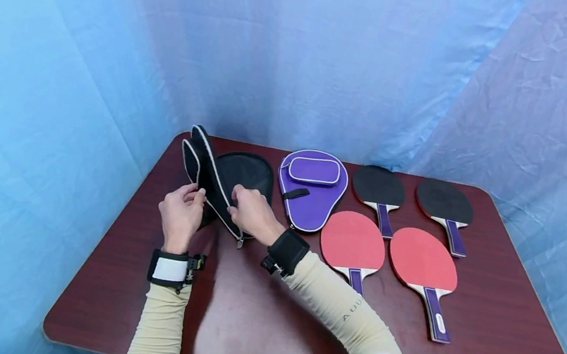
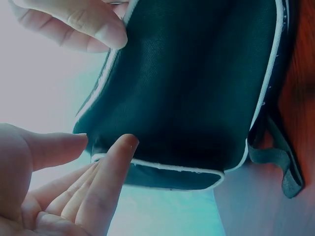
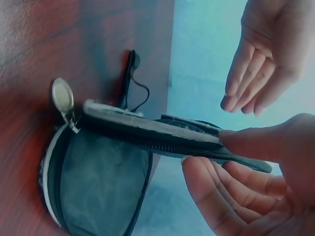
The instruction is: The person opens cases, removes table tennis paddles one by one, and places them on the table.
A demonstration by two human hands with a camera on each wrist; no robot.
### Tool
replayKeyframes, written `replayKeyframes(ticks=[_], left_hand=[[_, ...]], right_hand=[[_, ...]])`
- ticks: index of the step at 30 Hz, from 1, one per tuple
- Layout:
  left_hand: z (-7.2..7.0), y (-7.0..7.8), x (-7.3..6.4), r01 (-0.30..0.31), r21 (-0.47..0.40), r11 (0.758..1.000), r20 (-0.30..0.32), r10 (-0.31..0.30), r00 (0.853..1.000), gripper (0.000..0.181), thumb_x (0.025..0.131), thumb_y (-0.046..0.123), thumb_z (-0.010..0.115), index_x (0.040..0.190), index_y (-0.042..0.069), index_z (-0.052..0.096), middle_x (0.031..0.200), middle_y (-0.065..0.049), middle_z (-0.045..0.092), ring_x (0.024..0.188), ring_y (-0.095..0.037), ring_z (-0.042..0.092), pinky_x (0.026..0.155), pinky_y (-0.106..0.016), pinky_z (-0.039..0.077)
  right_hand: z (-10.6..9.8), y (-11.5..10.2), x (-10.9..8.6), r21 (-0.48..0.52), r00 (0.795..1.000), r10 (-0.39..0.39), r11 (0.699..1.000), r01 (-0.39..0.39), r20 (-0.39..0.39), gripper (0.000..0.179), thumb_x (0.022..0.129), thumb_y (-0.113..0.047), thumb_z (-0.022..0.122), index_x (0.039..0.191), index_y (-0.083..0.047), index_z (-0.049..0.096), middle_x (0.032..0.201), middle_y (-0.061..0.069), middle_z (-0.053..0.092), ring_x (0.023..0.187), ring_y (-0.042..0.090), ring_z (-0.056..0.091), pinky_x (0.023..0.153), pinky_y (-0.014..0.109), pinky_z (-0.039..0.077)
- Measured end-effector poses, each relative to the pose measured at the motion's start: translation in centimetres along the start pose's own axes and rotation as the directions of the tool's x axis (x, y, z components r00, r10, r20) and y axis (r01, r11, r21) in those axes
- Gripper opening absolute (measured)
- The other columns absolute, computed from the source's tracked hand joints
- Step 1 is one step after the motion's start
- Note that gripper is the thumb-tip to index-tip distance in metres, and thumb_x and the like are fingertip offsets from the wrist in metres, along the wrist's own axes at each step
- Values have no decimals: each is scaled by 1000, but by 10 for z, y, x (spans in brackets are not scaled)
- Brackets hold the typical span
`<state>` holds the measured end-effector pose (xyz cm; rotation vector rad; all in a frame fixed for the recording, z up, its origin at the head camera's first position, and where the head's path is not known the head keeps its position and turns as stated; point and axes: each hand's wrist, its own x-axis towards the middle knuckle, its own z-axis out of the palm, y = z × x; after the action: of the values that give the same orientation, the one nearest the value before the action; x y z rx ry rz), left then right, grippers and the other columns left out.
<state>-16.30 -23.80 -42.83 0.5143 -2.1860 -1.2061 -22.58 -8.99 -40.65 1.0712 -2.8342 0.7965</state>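
A black table tennis paddle case (image 1: 207, 182) with white piping is tilted up off the table, its zipped edge parted. My right hand (image 1: 255, 213) pinches its rim between thumb and fingers, as the right wrist view confirms on the case edge (image 3: 162, 130). My left hand (image 1: 181, 214) is at the small outer pocket (image 2: 172, 178), thumb and fingers apart; a fingertip overlaps the pocket's corner, though contact is hard to tell. The other half of the case (image 1: 246, 175) lies on the table behind. A metal zipper pull (image 3: 63, 96) hangs at the narrow end.
A purple paddle case (image 1: 309, 201) lies right of the black one. Beyond it are two black-faced paddles (image 1: 379, 186) and, nearer me, two red-faced paddles (image 1: 352, 241). The dark red table (image 1: 265, 322) has rounded corners, with blue cloth (image 1: 298, 55) hanging around it.
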Motion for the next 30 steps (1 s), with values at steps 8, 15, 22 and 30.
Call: replayKeyframes(ticks=[8, 15, 22, 30], left_hand=[[4, 3, -2, -12, 0, 1000, 19, 12, 1000, 33, 96, 19, 63, 123, 2, 69, 98, -16, 76, 86, -30, 74, 82, -46, 57], [17, 6, -5, -39, 39, 998, 64, 36, 997, 34, 96, 18, 63, 123, -2, 68, 103, -20, 74, 90, -32, 73, 84, -46, 57], [28, 9, -2, -73, 59, 996, 106, 66, 992, 32, 96, 17, 64, 120, -3, 69, 102, -19, 75, 92, -30, 73, 83, -45, 57], [41, 12, 1, -103, 84, 991, 149, 90, 985, 32, 95, 16, 64, 119, -4, 69, 100, -20, 75, 92, -31, 74, 86, -46, 56]], right_hand=[[-12, 15, -2, -12, 992, 92, 996, -94, -82, 18, 91, -17, 70, 100, -3, 62, 86, 10, 69, 79, 27, 68, 70, 37, 55], [-21, 29, -4, 7, 987, 130, 992, -130, -96, 22, 90, -17, 72, 102, -1, 65, 79, 9, 69, 83, 27, 69, 77, 39, 55], [-28, 36, -9, 39, 980, 173, 985, -170, -102, 20, 90, -19, 72, 99, -2, 66, 75, 4, 65, 73, 20, 64, 67, 32, 51], [-37, 41, -14, 75, 973, 200, 978, -193, -114, 15, 91, -18, 71, 93, -4, 66, 80, 5, 69, 74, 17, 64, 65, 29, 51]])
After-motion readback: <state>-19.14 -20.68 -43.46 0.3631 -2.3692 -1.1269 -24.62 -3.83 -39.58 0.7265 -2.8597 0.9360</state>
